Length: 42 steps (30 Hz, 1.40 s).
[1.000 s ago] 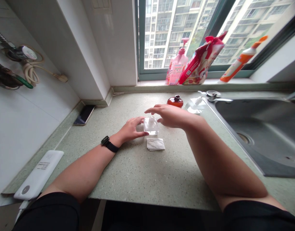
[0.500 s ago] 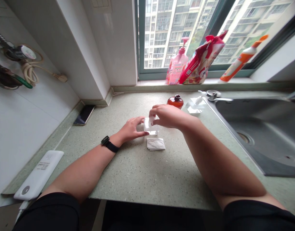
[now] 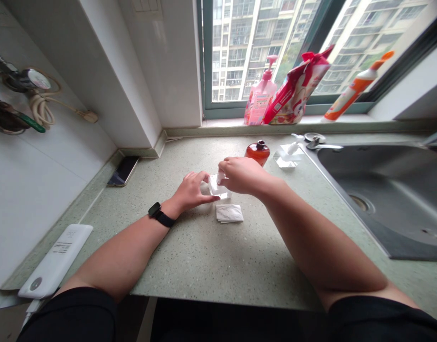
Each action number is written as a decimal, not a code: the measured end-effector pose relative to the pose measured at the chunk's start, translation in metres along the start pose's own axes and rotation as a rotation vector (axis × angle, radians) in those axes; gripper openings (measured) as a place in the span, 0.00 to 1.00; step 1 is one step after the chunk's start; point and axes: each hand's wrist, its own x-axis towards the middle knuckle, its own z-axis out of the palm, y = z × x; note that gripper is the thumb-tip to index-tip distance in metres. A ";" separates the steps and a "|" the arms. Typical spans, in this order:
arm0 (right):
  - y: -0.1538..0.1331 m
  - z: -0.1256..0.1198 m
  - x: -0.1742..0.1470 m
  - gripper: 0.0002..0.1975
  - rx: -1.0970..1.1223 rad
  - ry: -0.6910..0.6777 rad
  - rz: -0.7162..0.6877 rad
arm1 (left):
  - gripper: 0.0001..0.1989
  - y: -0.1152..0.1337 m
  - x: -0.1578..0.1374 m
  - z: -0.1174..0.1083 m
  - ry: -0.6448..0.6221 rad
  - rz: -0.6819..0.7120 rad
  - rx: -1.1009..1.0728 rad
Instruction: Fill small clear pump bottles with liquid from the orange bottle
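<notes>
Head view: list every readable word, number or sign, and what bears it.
None reads clearly.
White oblong device: dark print, too blurred.
Pink plastic pump bottle: label too small.
Red glossy plastic bag: print too small.
Orange-and-white plastic squeeze bottle: markings blurred.

We look from the wearer's head, facing forward and down over the speckled countertop [image 3: 204, 266]. Our wide view is near enough to keep the left hand [image 3: 191, 192] and right hand [image 3: 241, 175] central, yet reaches the window [image 3: 320, 26] at top and the stainless-steel sink [image 3: 399, 190] at right.
</notes>
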 end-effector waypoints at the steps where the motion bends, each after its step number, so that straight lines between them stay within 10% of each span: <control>1: 0.000 0.001 0.000 0.12 0.002 -0.001 0.004 | 0.33 0.000 0.000 0.000 0.008 -0.001 0.010; 27: 0.018 -0.001 0.002 0.06 0.149 0.021 -0.103 | 0.38 -0.007 0.000 0.001 0.035 0.033 -0.068; 42: 0.096 -0.069 -0.096 0.10 0.234 0.400 0.201 | 0.35 -0.010 0.002 0.004 0.025 0.062 -0.129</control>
